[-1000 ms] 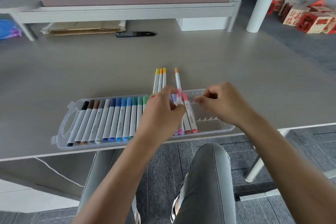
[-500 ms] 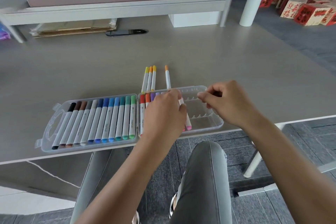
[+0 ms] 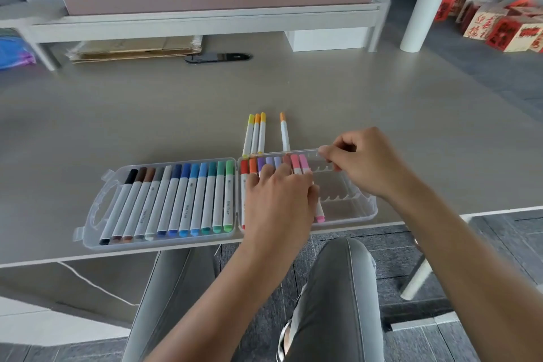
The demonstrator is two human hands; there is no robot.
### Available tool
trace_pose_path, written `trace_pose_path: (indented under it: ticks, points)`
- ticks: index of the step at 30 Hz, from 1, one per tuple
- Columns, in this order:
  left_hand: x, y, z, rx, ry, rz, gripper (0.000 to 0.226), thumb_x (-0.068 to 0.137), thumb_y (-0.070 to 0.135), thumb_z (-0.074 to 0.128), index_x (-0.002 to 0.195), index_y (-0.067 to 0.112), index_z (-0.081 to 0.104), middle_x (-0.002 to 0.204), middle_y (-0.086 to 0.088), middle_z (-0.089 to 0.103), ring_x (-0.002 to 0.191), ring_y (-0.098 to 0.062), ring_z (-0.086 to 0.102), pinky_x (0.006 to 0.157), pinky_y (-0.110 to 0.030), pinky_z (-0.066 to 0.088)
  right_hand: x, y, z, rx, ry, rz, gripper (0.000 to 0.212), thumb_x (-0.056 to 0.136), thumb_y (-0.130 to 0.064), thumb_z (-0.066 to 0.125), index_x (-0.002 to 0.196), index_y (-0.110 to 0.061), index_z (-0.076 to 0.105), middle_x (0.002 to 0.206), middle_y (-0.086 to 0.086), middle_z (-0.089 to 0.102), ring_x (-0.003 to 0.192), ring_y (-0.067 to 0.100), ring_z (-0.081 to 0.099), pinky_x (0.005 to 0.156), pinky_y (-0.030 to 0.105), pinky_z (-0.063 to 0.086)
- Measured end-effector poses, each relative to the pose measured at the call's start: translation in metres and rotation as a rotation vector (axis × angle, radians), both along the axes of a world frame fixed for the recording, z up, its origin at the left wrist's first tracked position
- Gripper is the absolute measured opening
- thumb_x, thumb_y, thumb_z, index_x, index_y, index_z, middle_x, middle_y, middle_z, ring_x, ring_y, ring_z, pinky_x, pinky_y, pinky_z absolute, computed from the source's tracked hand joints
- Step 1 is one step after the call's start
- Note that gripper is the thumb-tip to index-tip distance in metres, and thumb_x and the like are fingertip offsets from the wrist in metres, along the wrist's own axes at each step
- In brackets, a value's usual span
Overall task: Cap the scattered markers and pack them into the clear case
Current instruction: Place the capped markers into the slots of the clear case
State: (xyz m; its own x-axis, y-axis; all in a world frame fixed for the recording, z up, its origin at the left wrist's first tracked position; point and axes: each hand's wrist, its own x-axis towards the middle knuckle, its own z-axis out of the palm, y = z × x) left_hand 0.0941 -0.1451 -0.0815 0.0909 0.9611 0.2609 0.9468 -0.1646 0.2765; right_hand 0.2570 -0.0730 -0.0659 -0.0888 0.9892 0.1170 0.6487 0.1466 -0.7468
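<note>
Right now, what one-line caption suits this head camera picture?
Left hand presses markers into the clear case, right hand pinches its far rim; four capped markers wait on the table.

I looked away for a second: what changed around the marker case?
The left hand laid the pink marker into the clear plastic case and now presses the row flat. The right hand still pinches the case's far rim. Four loose markers stayed beyond it.

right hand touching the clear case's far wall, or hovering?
Touching. In the head view, the right hand pinches the far rim of the clear case; its fingertips overlap the wall with no gap visible.
</note>
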Motion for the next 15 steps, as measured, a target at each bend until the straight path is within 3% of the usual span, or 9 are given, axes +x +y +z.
trace_pose_path:
  ticks: [5,8,11,13,15]
  points:
    - [-0.008,0.006,0.004,-0.064,-0.148,-0.049,0.03,0.097,0.047,0.056,0.12,0.034,0.07,0.11,0.007,0.07,0.106,-0.019,0.058,0.096,-0.039,0.043,-0.02,0.017,0.01,-0.017,-0.032,-0.009,0.031,0.095,-0.032,0.073,0.073,-0.01,0.073,0.063,0.001,0.071,0.041,0.0,0.05,0.051,0.018,0.038]
    - [-0.02,0.012,0.009,-0.144,-0.366,-0.057,0.021,0.096,0.042,0.061,0.106,0.03,0.074,0.079,0.009,0.07,0.072,-0.01,0.063,0.073,-0.032,0.053,-0.033,0.029,0.014,-0.017,-0.082,-0.031,0.031,0.094,-0.033,0.073,0.076,-0.007,0.071,0.067,0.005,0.069,0.051,0.007,0.052,0.057,0.026,0.04]
    - [-0.038,0.023,0.016,-0.175,-0.469,-0.028,0.012,0.097,0.034,0.063,0.097,0.027,0.072,0.062,0.012,0.058,0.048,-0.002,0.051,0.052,-0.021,0.041,-0.043,0.041,0.017,-0.039,-0.141,-0.039,0.029,0.093,-0.035,0.074,0.079,-0.01,0.07,0.071,0.006,0.068,0.067,0.019,0.06,0.068,0.032,0.048]
    - [-0.053,0.033,0.021,-0.169,-0.468,0.007,0.012,0.098,0.034,0.063,0.098,0.025,0.072,0.066,0.013,0.059,0.051,-0.003,0.052,0.052,-0.02,0.041,-0.05,0.049,0.017,-0.063,-0.172,-0.038,0.026,0.093,-0.036,0.074,0.081,-0.014,0.07,0.074,0.004,0.069,0.073,0.021,0.064,0.072,0.034,0.05]
    - [-0.066,0.047,0.025,-0.164,-0.45,0.059,0.014,0.097,0.034,0.064,0.097,0.023,0.073,0.07,0.011,0.063,0.059,-0.008,0.059,0.059,-0.027,0.051,-0.056,0.055,0.016,-0.091,-0.182,-0.021,0.024,0.093,-0.036,0.075,0.083,-0.015,0.071,0.077,0.001,0.07,0.076,0.02,0.065,0.072,0.032,0.049]
